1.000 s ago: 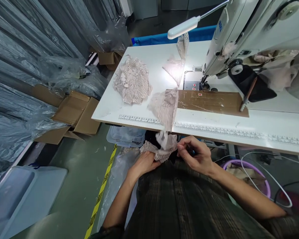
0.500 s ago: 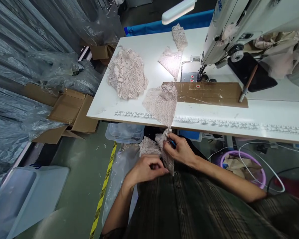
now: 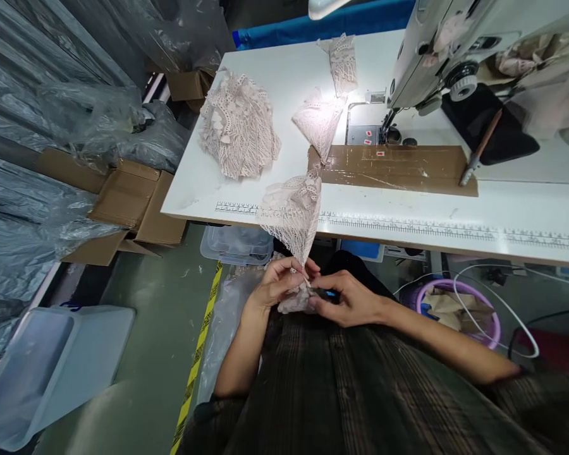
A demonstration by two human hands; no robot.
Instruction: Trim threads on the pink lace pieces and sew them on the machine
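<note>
One sewing machine stands on the table. To its left lie one heap of lace and, nearer the machine, a joined run of three lace pieces: a far piece, a middle piece and a near piece hanging over the table edge in front of the machine. A fourth, lower piece is bunched between the two hands, forward and left of the machine. The left hand closes thumb and fingers on the lace at the narrow join; the right hand curls around one mostly hidden blue tool, its fingertips at the lower piece. Three red arrow stickers sit beside and in front of the machine's needle.

Compared with half a second ago, the left hand is up at the join rather than below it, and the middle piece's tip now overlaps the single brown strip in front of the machine.
</note>
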